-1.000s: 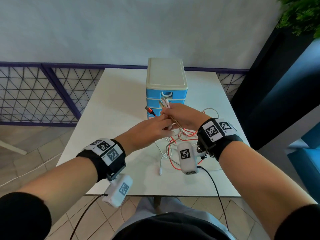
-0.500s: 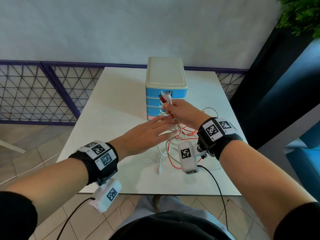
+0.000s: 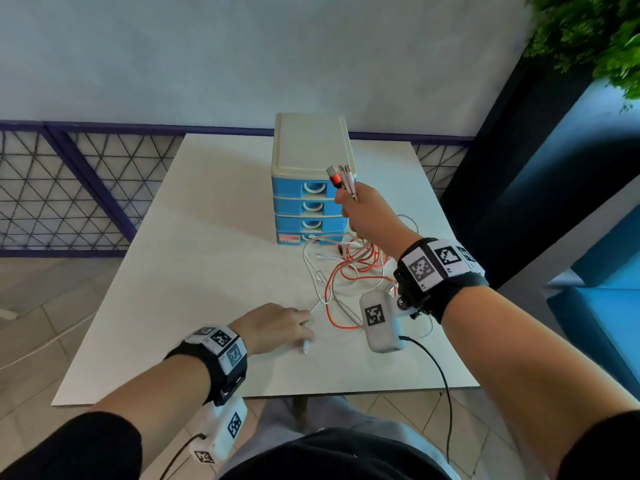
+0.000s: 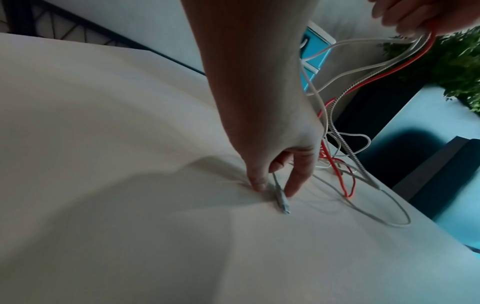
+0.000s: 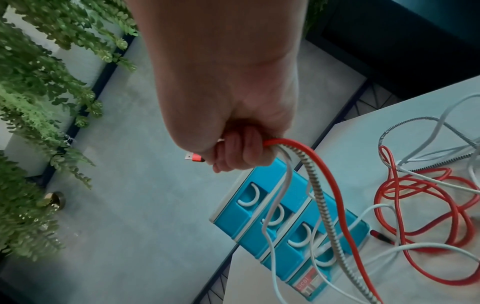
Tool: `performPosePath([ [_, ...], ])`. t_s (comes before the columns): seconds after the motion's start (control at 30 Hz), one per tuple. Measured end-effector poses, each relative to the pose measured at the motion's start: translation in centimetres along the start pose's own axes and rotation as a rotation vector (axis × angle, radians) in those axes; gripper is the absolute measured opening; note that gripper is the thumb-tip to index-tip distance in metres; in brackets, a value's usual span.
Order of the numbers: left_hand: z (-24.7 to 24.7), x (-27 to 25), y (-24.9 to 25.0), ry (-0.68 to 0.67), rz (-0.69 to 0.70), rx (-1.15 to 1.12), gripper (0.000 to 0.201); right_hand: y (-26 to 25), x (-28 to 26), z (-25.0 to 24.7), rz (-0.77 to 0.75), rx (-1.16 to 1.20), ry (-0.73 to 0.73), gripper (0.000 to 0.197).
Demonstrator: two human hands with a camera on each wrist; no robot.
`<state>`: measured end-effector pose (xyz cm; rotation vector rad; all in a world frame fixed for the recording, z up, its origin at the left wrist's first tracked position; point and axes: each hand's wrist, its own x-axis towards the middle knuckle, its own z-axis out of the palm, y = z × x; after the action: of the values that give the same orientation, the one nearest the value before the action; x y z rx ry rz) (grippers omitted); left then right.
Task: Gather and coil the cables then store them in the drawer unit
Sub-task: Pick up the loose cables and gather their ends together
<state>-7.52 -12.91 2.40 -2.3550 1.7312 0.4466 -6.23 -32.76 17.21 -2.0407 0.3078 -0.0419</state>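
My right hand (image 3: 360, 209) (image 5: 233, 156) is raised in front of the blue drawer unit (image 3: 311, 150) (image 5: 285, 216). It grips a bundle of cable ends (image 3: 341, 178): a red cable (image 5: 324, 164), a braided cable (image 5: 317, 195) and white ones. These hang down to a loose tangle (image 3: 356, 271) (image 5: 415, 195) on the white table (image 3: 207, 254). My left hand (image 3: 304, 336) (image 4: 275, 190) is low on the table near the front. Its thumb and forefinger pinch a white cable just behind its plug (image 3: 305, 348) (image 4: 283, 203). All drawers look closed.
A purple mesh railing (image 3: 52, 188) runs behind and left of the table. A dark wall, a blue seat (image 3: 606, 289) and a plant (image 3: 595, 36) stand to the right. The table's near edge lies just below my left wrist.
My right hand has lifted the bundle of cable ends higher, up to the top drawer. My left hand left the bundle and dropped back toward me onto the white plug.
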Motion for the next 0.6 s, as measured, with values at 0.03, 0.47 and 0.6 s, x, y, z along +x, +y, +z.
performPosePath([
  [0.03,0.1,-0.1,-0.2,-0.016,-0.028,-0.003,0.039,0.0,0.0,-0.1,0.016,0.034,-0.013,0.017],
  [0.47,-4.6,-1.5,-5.7,0.903,-0.627,-0.901,0.013,0.1,-0.1,1.5,-0.039,0.162,-0.008,0.030],
  [0.6,-10.9,-2.1,-5.0,1.091,-0.574,-1.205,0.012,-0.3,-0.3,1.9,-0.017,0.379,-0.008,0.034],
])
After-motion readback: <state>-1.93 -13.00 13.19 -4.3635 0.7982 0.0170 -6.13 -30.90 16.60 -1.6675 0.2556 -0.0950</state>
